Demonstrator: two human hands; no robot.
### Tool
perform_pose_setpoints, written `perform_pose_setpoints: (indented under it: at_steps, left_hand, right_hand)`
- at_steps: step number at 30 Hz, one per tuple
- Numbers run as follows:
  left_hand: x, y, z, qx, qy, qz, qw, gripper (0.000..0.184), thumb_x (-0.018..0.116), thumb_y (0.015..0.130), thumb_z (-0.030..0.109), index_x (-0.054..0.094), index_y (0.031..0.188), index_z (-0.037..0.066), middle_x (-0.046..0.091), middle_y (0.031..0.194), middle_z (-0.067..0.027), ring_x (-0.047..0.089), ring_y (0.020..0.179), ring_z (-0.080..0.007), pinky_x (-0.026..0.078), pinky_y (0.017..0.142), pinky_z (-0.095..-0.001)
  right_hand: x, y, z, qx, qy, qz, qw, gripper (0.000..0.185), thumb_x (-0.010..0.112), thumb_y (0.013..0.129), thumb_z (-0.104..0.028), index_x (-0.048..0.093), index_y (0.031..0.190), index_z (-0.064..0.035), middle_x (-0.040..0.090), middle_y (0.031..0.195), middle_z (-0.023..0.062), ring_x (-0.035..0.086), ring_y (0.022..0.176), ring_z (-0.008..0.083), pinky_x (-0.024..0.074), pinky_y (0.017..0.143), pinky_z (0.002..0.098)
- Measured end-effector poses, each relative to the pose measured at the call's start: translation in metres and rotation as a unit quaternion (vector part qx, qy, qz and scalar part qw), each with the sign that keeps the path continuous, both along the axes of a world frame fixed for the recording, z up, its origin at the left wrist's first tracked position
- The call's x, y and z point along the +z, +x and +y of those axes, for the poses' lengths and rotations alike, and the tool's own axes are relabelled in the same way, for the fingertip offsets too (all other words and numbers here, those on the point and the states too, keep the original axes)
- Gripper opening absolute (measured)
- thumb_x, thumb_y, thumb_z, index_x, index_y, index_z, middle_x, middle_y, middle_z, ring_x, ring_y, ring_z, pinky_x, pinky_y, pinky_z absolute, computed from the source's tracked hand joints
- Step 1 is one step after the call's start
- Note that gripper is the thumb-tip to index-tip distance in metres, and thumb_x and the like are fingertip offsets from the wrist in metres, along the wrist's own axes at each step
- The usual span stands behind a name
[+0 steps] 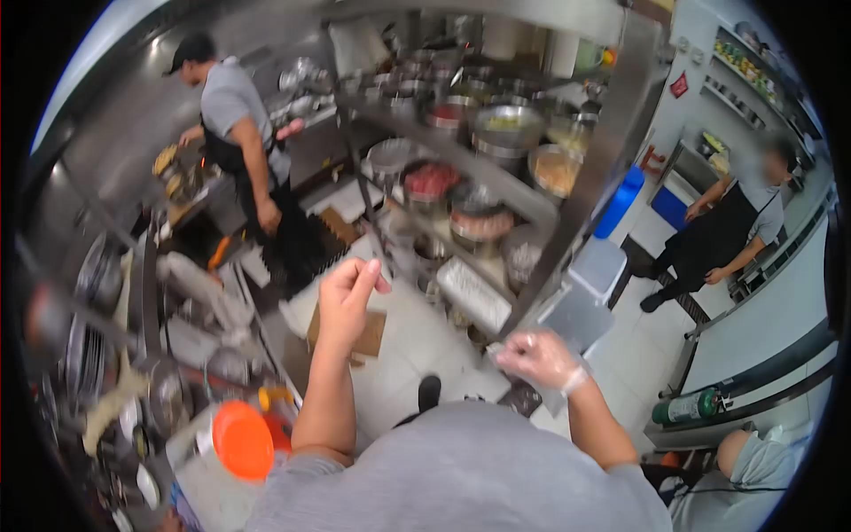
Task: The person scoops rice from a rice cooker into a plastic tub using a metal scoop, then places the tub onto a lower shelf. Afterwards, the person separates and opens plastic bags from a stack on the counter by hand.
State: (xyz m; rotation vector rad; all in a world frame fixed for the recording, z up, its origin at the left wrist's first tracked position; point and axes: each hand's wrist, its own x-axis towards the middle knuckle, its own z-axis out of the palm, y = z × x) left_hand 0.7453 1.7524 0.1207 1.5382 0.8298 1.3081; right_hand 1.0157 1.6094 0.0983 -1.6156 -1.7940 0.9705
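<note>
My left hand (347,297) is bare and raised over the floor. Its fingers are curled in with the thumb against them, and nothing shows in it. A clear plastic glove covers my right hand (541,359), which is held lower and to the right in front of me. Its fingers are drawn together, and whether they grip anything is hard to make out. Just beyond that hand are a metal tray (474,293) on the rack's lower shelf and translucent plastic bins (572,316). Brown cardboard (365,332) lies behind my left forearm.
A metal rack (567,191) holds several bowls of food, including red meat (432,181). An orange bowl (242,441) sits at lower left among dishes. One person (235,124) stands at the left counter, another (722,222) at right. A green gas cylinder (687,407) lies at lower right.
</note>
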Motion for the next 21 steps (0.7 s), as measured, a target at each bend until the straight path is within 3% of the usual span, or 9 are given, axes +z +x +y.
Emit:
perform_pose_setpoints:
  at_steps: [5, 7, 10, 12, 13, 15, 16, 19, 21]
  left_hand:
    - [0.048, 0.03, 0.118, -0.123, 0.076, -0.064, 0.987, 0.03, 0.055, 0.093, 0.019, 0.056, 0.068, 0.002, 0.059, 0.067, -0.0032, 0.056, 0.065, -0.0111, 0.044, 0.065, -0.0239]
    - [0.066, 0.046, 0.142, -0.139, 0.132, 0.007, 0.981, 0.025, 0.059, 0.089, 0.016, 0.056, 0.069, 0.0, 0.059, 0.069, -0.0042, 0.056, 0.067, -0.0125, 0.044, 0.065, -0.0249]
    - [0.085, 0.083, 0.167, -0.149, 0.26, 0.114, 0.947, 0.016, 0.063, 0.085, 0.011, 0.059, 0.075, 0.0, 0.06, 0.079, -0.0034, 0.054, 0.073, -0.0116, 0.042, 0.066, -0.0248]
    - [0.109, 0.098, 0.196, -0.075, 0.306, 0.049, 0.948, 0.014, 0.065, 0.083, 0.011, 0.059, 0.077, 0.0, 0.06, 0.079, -0.0043, 0.056, 0.074, -0.0136, 0.044, 0.07, -0.0251]
    - [0.125, 0.1, 0.213, -0.034, 0.331, 0.017, 0.943, 0.013, 0.066, 0.082, 0.01, 0.06, 0.078, 0.0, 0.06, 0.078, -0.0048, 0.057, 0.075, -0.0145, 0.045, 0.071, -0.0253]
    - [0.182, 0.101, 0.269, 0.05, 0.364, -0.069, 0.927, 0.015, 0.065, 0.082, 0.013, 0.06, 0.088, 0.0, 0.061, 0.091, -0.0068, 0.057, 0.083, -0.0165, 0.045, 0.076, -0.0267]
    - [0.217, 0.099, 0.306, 0.117, 0.477, -0.053, 0.87, 0.022, 0.064, 0.084, 0.017, 0.059, 0.099, 0.001, 0.059, 0.102, -0.0091, 0.056, 0.093, -0.0188, 0.044, 0.082, -0.0288]
    - [0.316, 0.104, 0.39, 0.297, 0.616, 0.076, 0.725, 0.042, 0.06, 0.086, 0.032, 0.056, 0.117, 0.004, 0.057, 0.118, -0.0147, 0.055, 0.107, -0.0235, 0.039, 0.092, -0.0338]
    - [0.351, 0.114, 0.424, 0.268, 0.435, 0.289, 0.81, 0.045, 0.061, 0.084, 0.035, 0.059, 0.117, 0.005, 0.06, 0.115, -0.0171, 0.058, 0.104, -0.0256, 0.042, 0.089, -0.0355]
  right_hand:
    - [0.025, 0.037, 0.044, -0.14, 0.066, 0.152, 0.976, 0.018, 0.071, 0.079, -0.019, 0.063, 0.072, -0.0043, 0.059, 0.07, 0.0038, 0.056, 0.067, 0.0128, 0.044, 0.063, 0.0275]
    - [0.031, 0.038, 0.053, -0.171, 0.085, 0.274, 0.943, 0.016, 0.073, 0.076, -0.015, 0.063, 0.071, -0.0044, 0.059, 0.071, 0.0017, 0.056, 0.068, 0.0118, 0.0439, 0.063, 0.0267]
    - [0.039, 0.027, 0.064, -0.184, 0.085, 0.236, 0.951, 0.013, 0.073, 0.077, -0.012, 0.063, 0.073, -0.0032, 0.059, 0.073, 0.0023, 0.056, 0.071, 0.0119, 0.0443, 0.065, 0.0271]
    - [0.043, 0.031, 0.083, -0.118, 0.139, 0.152, 0.972, 0.012, 0.072, 0.078, -0.011, 0.064, 0.075, -0.0037, 0.06, 0.073, 0.0026, 0.056, 0.07, 0.0119, 0.044, 0.064, 0.0274]
    - [0.04, 0.028, 0.089, -0.116, 0.146, 0.238, 0.953, 0.014, 0.072, 0.078, -0.012, 0.062, 0.074, -0.0041, 0.059, 0.069, 0.0022, 0.055, 0.067, 0.0128, 0.0434, 0.062, 0.0279]
    - [0.046, 0.037, 0.099, -0.093, 0.133, 0.195, 0.967, 0.016, 0.072, 0.078, -0.011, 0.06, 0.071, -0.0041, 0.058, 0.066, 0.0029, 0.055, 0.065, 0.0143, 0.0433, 0.06, 0.0288]
    - [0.05, 0.037, 0.103, -0.098, 0.137, 0.214, 0.962, 0.016, 0.072, 0.078, -0.011, 0.06, 0.07, -0.004, 0.058, 0.065, 0.0032, 0.055, 0.064, 0.0147, 0.0432, 0.06, 0.0291]
    - [0.056, 0.034, 0.111, -0.129, 0.152, 0.24, 0.95, 0.017, 0.073, 0.077, -0.011, 0.059, 0.069, -0.0038, 0.057, 0.064, 0.004, 0.055, 0.063, 0.0159, 0.0431, 0.059, 0.0298]
    - [0.052, 0.029, 0.114, -0.16, 0.169, 0.218, 0.948, 0.017, 0.073, 0.077, -0.011, 0.06, 0.069, -0.0037, 0.057, 0.064, 0.0044, 0.055, 0.063, 0.0164, 0.043, 0.059, 0.0302]
